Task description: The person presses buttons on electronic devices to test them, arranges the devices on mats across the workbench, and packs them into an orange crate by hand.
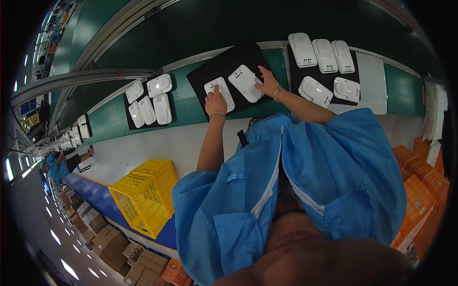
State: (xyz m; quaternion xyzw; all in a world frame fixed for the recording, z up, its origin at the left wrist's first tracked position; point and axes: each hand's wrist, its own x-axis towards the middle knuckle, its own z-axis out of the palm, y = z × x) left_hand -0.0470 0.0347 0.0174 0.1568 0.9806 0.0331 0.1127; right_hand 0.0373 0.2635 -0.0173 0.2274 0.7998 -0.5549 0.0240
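Two white plastic device housings lie on a tilted black mat (200, 75) in front of me. On the left housing (226, 100), the outstretched index finger of my left hand (216, 102) touches the upper face; its other fingers are curled. A row of small dark dots marks the right housing (244, 81), which sits at a slant. My right hand (268, 84) is at that housing's right edge, thumb against it and fingers spread apart toward the mat. Neither hand lifts anything. The undersides of both housings are hidden.
Several similar housings rest on a right-hand black mat (338, 81) and a left-hand black mat (138, 122). A metal rail (186, 61) runs behind the green bench. A yellow crate (148, 195) stands at lower left, orange crates (420, 190) at right. Another person (58, 166) is far left.
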